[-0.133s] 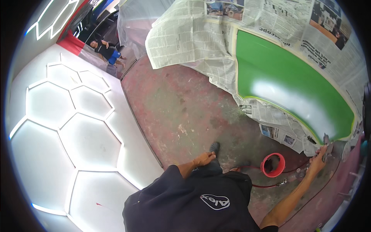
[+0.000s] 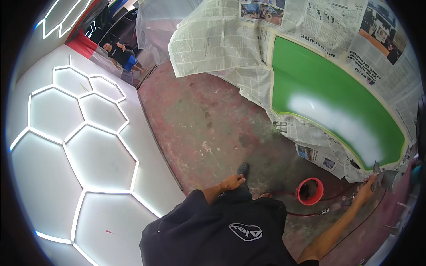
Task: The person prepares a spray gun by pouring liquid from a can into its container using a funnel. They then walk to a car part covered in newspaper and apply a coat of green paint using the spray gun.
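At the lower right edge of a green panel [image 2: 319, 80] with a whitish patch, my right hand [image 2: 366, 188] grips a metal spray gun [image 2: 378, 176]; its nozzle is close to the panel's paint. Masking tape and newspaper [image 2: 208, 44] surround the panel. My left hand [image 2: 233, 181] hangs in front of my body, above my shoe, with its fingers curled; whether anything is in them I cannot make out. Red hoses [image 2: 301, 214] run along the floor below the gun.
A red bucket [image 2: 319, 191] stands on the stained floor [image 2: 195, 119] beside the hoses. A white wall with hexagonal lights [image 2: 49, 164] fills the left. A person [image 2: 122, 55] in blue shorts is at the back left, near plastic sheeting [image 2: 153, 24] and a drain grate [image 2: 146, 77].
My right hand and the spray gun have shifted slightly downward at the panel's lower edge. The view has moved a little; my left hand stays curled.
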`<state>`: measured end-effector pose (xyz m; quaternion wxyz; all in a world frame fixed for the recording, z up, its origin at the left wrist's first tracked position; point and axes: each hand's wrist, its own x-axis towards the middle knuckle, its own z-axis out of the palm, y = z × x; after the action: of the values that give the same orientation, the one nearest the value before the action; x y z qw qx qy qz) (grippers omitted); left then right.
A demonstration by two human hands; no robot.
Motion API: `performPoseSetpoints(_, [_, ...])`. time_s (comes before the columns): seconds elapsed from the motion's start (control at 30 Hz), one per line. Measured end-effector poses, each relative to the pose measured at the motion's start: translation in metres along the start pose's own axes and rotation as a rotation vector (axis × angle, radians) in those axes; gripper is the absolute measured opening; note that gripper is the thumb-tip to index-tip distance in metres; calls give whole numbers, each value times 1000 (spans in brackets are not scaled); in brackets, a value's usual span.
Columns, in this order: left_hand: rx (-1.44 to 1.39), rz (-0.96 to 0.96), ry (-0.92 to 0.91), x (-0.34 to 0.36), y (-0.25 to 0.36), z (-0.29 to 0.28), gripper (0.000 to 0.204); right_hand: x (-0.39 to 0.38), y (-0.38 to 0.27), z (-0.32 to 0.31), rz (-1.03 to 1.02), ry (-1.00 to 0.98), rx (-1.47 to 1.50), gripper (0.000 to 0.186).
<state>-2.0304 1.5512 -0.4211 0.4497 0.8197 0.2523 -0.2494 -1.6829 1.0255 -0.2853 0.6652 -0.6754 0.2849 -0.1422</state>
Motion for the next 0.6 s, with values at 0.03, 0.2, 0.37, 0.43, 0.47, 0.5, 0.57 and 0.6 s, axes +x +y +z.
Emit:
performPoseSetpoints(0.03, [5,6,5,0,-1,1,40,17,4,-8,-25,62,-87,41])
performPoseSetpoints(0.2, [23,-22,-3,7,-16,4,51,37,-9,-24,-137,187,-193,53])
performPoseSetpoints(0.37, [46,-7,39,25,-3,-1,58,69,-5,-49,27,304,-321,61])
performPoseSetpoints(0.43, [19,-98,5,24,-25,7,57,45,-14,-22,-4,228,-279,53])
performPoseSetpoints(0.47, [54,-76,29,24,-17,12,56,30,-24,-12,-35,198,-231,51])
performPoseSetpoints(0.5, [32,-43,15,21,-30,10,53,14,-29,3,-40,154,-201,50])
performPoseSetpoints(0.57, [7,-41,-2,18,-29,10,49,-7,-34,22,-69,55,-166,49])
performPoseSetpoints(0.6, [-24,-57,-2,20,-31,11,48,-17,-37,27,-50,11,-150,47])
